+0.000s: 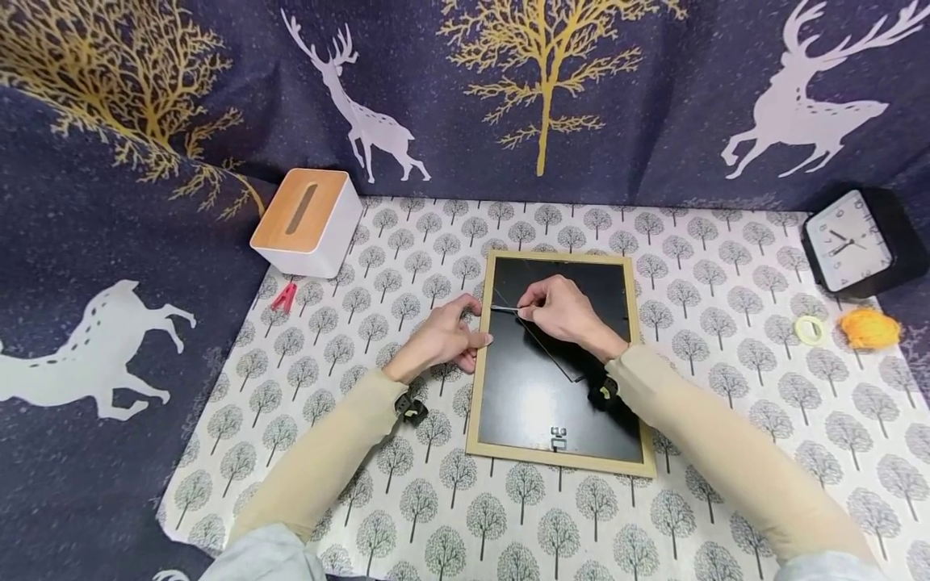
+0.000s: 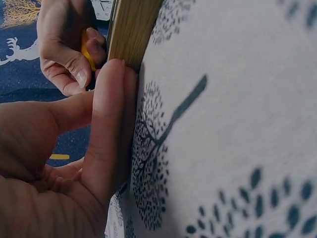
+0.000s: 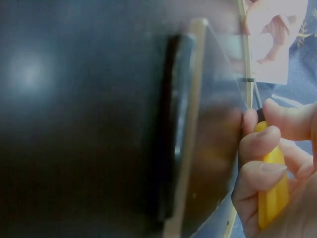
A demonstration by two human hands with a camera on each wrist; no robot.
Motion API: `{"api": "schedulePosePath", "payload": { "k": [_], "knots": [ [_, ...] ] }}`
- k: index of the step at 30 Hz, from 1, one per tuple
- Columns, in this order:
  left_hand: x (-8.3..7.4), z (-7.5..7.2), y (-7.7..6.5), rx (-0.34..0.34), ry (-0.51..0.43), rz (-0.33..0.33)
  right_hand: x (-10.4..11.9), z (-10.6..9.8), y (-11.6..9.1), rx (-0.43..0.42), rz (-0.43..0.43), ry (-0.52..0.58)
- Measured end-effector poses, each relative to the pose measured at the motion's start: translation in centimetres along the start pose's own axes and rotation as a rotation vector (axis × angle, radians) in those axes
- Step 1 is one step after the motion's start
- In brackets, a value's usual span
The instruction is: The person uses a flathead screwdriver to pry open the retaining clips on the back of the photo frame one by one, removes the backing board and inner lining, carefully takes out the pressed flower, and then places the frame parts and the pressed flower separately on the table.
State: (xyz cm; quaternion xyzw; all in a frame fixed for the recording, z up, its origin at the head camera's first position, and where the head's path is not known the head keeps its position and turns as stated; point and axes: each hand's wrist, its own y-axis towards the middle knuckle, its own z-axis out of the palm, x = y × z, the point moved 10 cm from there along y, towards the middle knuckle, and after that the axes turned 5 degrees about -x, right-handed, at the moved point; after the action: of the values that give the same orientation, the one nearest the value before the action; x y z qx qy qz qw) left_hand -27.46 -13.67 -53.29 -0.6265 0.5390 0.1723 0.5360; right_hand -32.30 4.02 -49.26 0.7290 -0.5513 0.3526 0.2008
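Observation:
A picture frame (image 1: 559,461) with a light wood rim lies face down, its black backing board (image 1: 512,403) showing upward. My right hand (image 1: 563,311) grips a screwdriver (image 3: 274,208) by its yellow handle. The screwdriver's thin metal shaft reaches the frame's left rim, its tip at a small dark tab (image 3: 246,80) there. My left hand (image 1: 445,335) rests on the table at that same rim, with thumb and forefinger touching the frame's outer side. A black stand leg rises from the backing in the right wrist view. The frame's front is hidden.
A white tissue box (image 1: 305,226) with a wooden lid stands at the back left, a red clip (image 1: 284,298) in front of it. Toward the right are a black clock (image 1: 860,242), a pale yellow ring (image 1: 809,329) and an orange bundle (image 1: 869,328). A metal hanger (image 1: 558,440) sits low on the backing.

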Motion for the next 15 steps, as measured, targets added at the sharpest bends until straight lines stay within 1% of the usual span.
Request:
{"api": "schedulePosePath", "payload": {
  "k": [4, 6, 8, 11, 13, 15],
  "knots": [
    [0.0, 0.0, 0.0, -0.014, 0.009, 0.002, 0.3, -0.2, -0.3, -0.014, -0.013, -0.023],
    [-0.2, 0.1, 0.0, -0.025, 0.032, 0.006, 0.4, -0.5, -0.5, -0.016, -0.013, -0.023],
    [-0.5, 0.2, -0.1, -0.040, 0.076, 0.011, 0.5, -0.8, -0.8, -0.021, -0.011, -0.031],
    [-1.0, 0.4, -0.4, -0.080, 0.136, 0.014, 0.6, -1.6, -1.6, -0.038, 0.001, -0.046],
    [-1.0, 0.4, -0.8, -0.114, 0.146, 0.000, 0.7, -2.0, -2.4, -0.049, 0.007, -0.061],
    [-0.6, 0.6, -1.3, -0.137, 0.131, -0.022, 0.6, -2.4, -3.3, -0.053, 0.013, -0.070]
  ]
}}
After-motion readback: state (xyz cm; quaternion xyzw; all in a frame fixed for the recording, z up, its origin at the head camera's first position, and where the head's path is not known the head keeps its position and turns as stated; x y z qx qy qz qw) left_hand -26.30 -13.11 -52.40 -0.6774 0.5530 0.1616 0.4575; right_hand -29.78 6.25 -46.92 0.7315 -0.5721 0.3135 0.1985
